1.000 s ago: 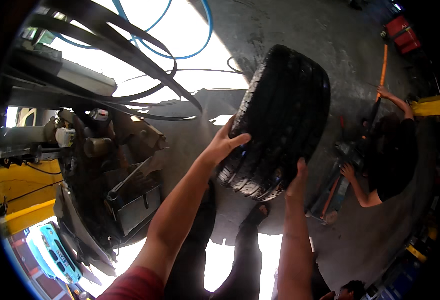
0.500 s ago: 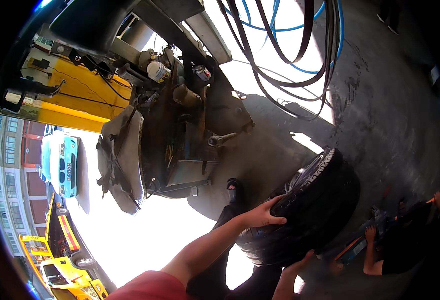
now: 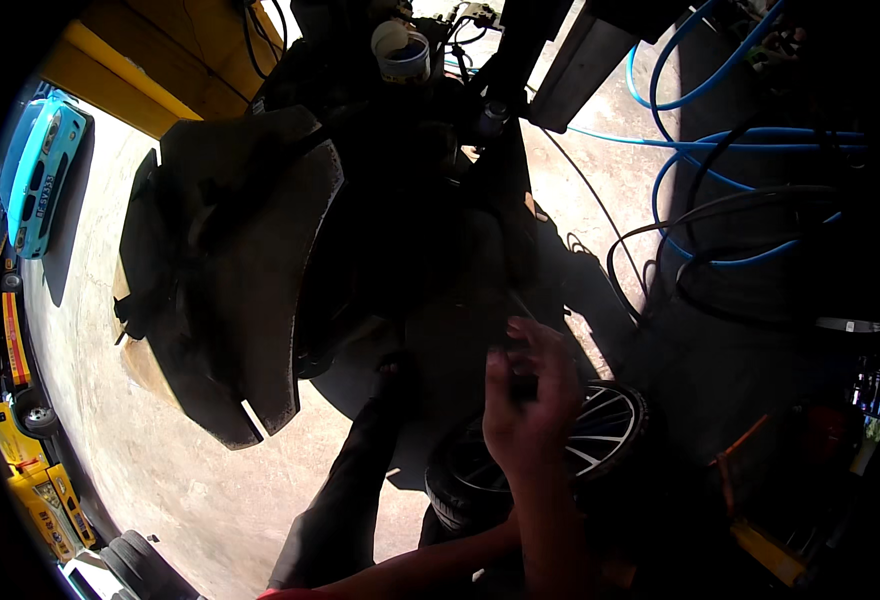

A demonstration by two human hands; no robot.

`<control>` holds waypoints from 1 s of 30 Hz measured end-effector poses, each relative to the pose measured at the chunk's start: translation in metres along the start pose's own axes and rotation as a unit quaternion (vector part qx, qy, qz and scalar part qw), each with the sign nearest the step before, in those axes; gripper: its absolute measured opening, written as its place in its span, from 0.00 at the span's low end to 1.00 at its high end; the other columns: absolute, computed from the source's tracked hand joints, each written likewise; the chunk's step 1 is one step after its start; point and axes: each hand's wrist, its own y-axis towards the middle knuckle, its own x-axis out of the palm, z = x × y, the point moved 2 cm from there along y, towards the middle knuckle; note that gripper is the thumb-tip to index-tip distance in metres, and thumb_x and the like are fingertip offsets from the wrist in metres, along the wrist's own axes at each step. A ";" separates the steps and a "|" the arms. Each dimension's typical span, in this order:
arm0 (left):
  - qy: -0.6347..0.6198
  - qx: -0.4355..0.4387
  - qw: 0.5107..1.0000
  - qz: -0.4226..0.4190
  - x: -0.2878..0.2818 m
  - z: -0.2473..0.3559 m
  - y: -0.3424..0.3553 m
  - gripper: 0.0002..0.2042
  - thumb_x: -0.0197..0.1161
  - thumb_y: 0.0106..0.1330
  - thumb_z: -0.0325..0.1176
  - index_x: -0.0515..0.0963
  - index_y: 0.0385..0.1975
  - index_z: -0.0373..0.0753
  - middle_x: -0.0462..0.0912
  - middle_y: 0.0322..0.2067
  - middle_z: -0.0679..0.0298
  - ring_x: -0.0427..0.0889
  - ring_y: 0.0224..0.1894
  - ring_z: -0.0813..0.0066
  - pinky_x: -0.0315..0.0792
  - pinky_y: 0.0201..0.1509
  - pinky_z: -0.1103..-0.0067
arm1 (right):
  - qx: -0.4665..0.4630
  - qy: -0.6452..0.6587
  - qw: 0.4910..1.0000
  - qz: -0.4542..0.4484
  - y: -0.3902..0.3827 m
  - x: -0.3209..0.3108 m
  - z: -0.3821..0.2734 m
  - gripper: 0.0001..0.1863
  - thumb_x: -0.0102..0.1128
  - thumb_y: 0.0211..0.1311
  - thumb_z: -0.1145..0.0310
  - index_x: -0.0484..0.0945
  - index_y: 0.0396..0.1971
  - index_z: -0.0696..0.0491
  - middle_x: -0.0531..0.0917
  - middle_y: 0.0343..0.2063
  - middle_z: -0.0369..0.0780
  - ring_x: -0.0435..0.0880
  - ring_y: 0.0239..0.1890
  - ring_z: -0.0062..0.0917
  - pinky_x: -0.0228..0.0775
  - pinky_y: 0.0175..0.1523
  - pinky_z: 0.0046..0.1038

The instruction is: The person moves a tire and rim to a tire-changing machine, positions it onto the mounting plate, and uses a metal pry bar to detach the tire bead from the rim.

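A wheel [image 3: 603, 428] with thin metal spokes and a black tyre lies spoke side up, low in front of me. My right hand [image 3: 535, 395] is raised above it and covers part of the rim. Its fingers are half bent and stand apart from the thumb, and I make out nothing between them. My left forearm [image 3: 450, 552] reaches in from the lower left and passes behind the right forearm. The left hand itself is hidden there in deep shadow.
A dark machine with a broad angular metal plate [image 3: 250, 270] stands ahead left, a white tub [image 3: 400, 55] on top. Blue hoses [image 3: 750, 147] hang at the far right. An orange bar [image 3: 745, 440] is at the right. Outside are a blue car [image 3: 40, 190] and a yellow truck [image 3: 40, 490].
Both hands were on the tyre's side while it stood tilted. Now the wheel lies flatter, and my right hand has come up off it. The view has shifted.
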 end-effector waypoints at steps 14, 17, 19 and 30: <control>0.037 0.033 0.997 0.066 -0.046 0.018 0.021 0.40 0.62 0.64 0.60 0.66 0.66 0.33 0.72 0.62 0.46 0.72 0.63 0.49 0.66 0.66 0.53 | -0.001 -0.376 0.856 -0.355 0.316 0.285 0.156 0.29 0.59 0.65 0.56 0.73 0.63 0.52 0.83 0.54 0.51 0.81 0.57 0.47 0.74 0.62 0.42; 0.044 0.023 0.997 0.054 -0.045 0.025 0.029 0.39 0.62 0.64 0.60 0.67 0.66 0.33 0.72 0.61 0.48 0.72 0.63 0.50 0.65 0.67 0.53 | -0.020 -0.358 0.879 -0.315 0.322 0.277 0.149 0.20 0.65 0.61 0.59 0.83 0.52 0.50 0.85 0.50 0.49 0.83 0.54 0.44 0.76 0.59 0.40; 0.057 0.017 0.995 0.076 -0.043 0.029 0.035 0.39 0.62 0.64 0.59 0.68 0.65 0.33 0.73 0.61 0.48 0.72 0.63 0.51 0.65 0.67 0.53 | -0.065 -0.354 0.894 -0.267 0.326 0.264 0.126 0.18 0.65 0.61 0.61 0.84 0.49 0.51 0.87 0.46 0.47 0.85 0.51 0.42 0.77 0.57 0.38; 0.125 0.030 0.986 0.107 0.010 0.040 0.051 0.39 0.65 0.60 0.61 0.71 0.61 0.34 0.76 0.57 0.49 0.72 0.63 0.52 0.66 0.67 0.58 | 0.032 0.117 0.992 0.036 0.126 -0.036 0.008 0.13 0.58 0.71 0.74 0.78 0.52 0.62 0.87 0.32 0.39 0.84 0.31 0.15 0.76 0.37 0.19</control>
